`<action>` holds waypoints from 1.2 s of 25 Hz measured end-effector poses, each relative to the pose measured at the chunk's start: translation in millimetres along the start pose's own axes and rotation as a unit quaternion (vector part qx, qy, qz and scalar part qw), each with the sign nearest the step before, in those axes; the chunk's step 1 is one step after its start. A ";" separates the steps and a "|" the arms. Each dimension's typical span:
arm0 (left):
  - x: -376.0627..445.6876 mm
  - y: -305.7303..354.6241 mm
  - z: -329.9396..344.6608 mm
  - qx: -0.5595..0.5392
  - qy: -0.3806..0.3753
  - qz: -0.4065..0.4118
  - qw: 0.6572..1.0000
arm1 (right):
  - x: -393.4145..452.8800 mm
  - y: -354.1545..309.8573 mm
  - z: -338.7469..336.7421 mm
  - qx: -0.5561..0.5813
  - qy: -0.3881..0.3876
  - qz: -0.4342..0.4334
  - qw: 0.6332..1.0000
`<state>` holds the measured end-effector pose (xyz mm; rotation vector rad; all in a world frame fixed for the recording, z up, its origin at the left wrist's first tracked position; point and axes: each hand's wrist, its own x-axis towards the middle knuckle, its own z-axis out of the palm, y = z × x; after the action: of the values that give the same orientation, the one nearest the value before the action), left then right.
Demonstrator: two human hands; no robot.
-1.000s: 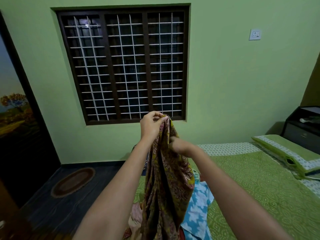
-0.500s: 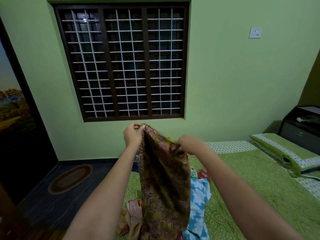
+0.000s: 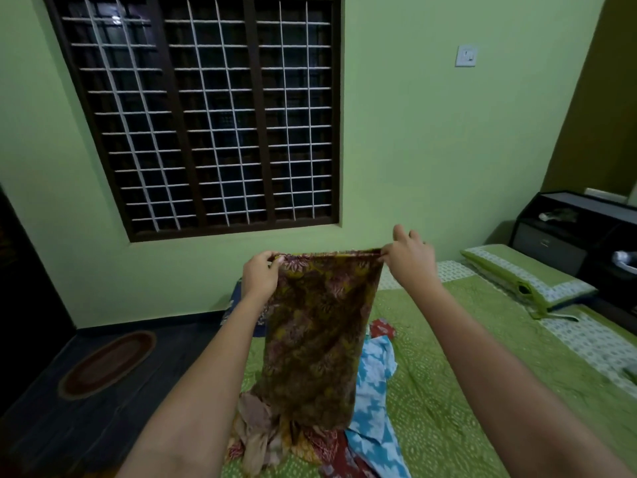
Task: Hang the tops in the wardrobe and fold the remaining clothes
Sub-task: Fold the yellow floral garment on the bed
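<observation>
Because a garment must hang flat to be sorted or folded, the head view shows the left hand (image 3: 260, 276) and right hand (image 3: 408, 258) each pinching a top corner of the brown floral cloth (image 3: 317, 336) — stretched from 9 to 3 o'clock — above the clothes pile (image 3: 374, 381) on the bed (image 3: 465, 374).

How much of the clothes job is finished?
Nothing looks finished: no folded pile or hung top is in view. In hand now: the left hand and right hand pinch the top corners of a brown floral cloth, held up spread flat over the bed. Left to do: the blue-and-white garment and other crumpled clothes beneath it.
</observation>
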<state>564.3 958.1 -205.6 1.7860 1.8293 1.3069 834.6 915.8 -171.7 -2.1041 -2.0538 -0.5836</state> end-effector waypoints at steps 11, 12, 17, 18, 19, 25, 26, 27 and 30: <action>-77.4 76.9 98.2 -0.092 -0.170 0.022 0.981 | -122.5 143.4 -36.5 0.078 -0.229 0.075 0.967; -92.0 89.9 110.0 -0.141 -0.196 -0.006 0.970 | -135.9 163.9 -38.1 0.057 -0.185 0.102 0.976; -161.6 163.3 157.0 -0.310 -0.268 -0.087 0.908 | -199.7 251.3 -39.4 0.141 -0.167 0.130 0.967; -175.0 175.0 161.8 -0.314 -0.272 -0.093 0.905 | -211.1 264.6 -41.1 0.193 -0.154 0.133 0.960; -190.2 187.5 167.9 -0.319 -0.273 -0.099 0.902 | -223.1 282.3 -42.5 0.241 -0.135 0.137 0.951; -219.1 264.6 185.7 -0.337 -0.259 -0.069 0.902 | -236.6 362.1 -56.2 0.510 0.026 0.180 0.841; -213.2 276.7 193.2 -0.340 -0.253 -0.060 0.904 | -226.2 375.0 -52.0 0.511 0.055 0.187 0.837; -206.3 287.1 205.2 -0.339 -0.249 -0.054 0.906 | -213.8 388.2 -44.7 0.504 0.074 0.195 0.838; -182.6 296.1 277.6 -0.272 -0.279 -0.067 0.919 | -170.8 426.5 10.9 0.458 0.026 0.254 0.851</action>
<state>997.5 856.4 -212.8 1.4836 1.1163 0.9807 1258.1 737.3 -174.7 -1.8112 -1.2144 0.3661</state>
